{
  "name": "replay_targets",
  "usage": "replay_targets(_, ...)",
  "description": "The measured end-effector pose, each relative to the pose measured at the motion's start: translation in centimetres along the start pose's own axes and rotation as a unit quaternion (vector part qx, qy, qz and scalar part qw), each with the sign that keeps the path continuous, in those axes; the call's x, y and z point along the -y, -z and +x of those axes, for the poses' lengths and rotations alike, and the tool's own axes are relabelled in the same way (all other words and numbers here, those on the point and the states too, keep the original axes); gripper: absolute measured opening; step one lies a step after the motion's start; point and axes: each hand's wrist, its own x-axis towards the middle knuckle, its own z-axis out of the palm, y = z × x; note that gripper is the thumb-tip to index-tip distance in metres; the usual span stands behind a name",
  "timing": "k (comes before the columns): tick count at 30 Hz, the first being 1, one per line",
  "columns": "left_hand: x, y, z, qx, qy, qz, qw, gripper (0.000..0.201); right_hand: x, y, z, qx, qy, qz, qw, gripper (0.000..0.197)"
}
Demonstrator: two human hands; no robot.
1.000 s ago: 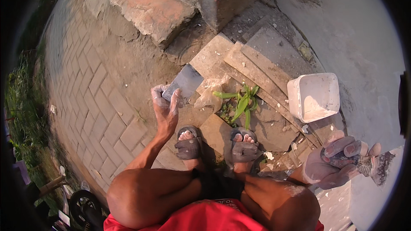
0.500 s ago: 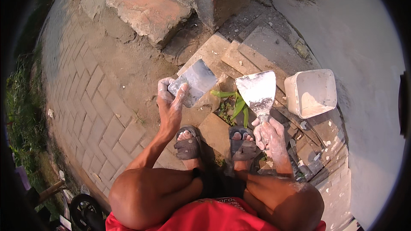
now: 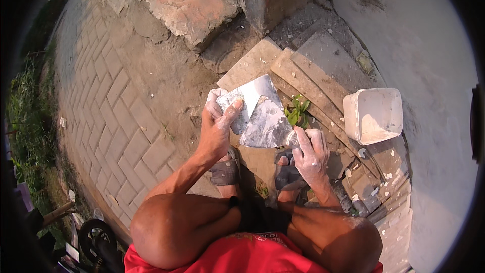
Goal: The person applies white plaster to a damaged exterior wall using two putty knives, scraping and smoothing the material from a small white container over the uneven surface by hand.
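My left hand, dusted white, pinches a flat metal scraper plate smeared with white paste, its thumb lying on top. In my right hand, also whitened, is the handle of a wide putty knife. The knife's flared blade points left and lies across the lower right of the scraper plate, hiding part of it. Grey-white paste coats the blade. Both tools are held above my sandalled feet. To the right of my right hand stands a white square plastic tub, tipped open toward me, with whitish residue inside.
A pale wall runs along the right. Stacked boards or slabs with white flakes lie beside it. Ahead are a broken concrete block and a post. Paving bricks cover the left; a small green plant grows between.
My right hand has turned the putty knife from pointing forward to pointing left, bringing its blade onto the scraper plate. My left hand has shifted slightly right. The view has moved a little.
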Motion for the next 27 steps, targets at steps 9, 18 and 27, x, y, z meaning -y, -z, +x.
replay_targets(9, -0.3, 0.5, -0.2, -0.015, -0.03, 0.033, 0.999, 0.028, -2.4, 0.6, 0.1, -0.053, -0.136, -0.091, 0.985, 0.044)
replay_targets(18, 0.6, 1.9, 1.5, 0.048, 0.039, 0.019, 0.998, 0.03, -2.9, 3.0, 1.7, 0.219, -0.311, 0.682, 0.624, 0.046)
replay_targets(27, 1.2, 2.4, 1.1, 0.052, -0.014, -0.03, 0.998, 0.037, -3.3, -0.9, 0.2, 0.214, -0.378, 0.694, 0.573, 0.045)
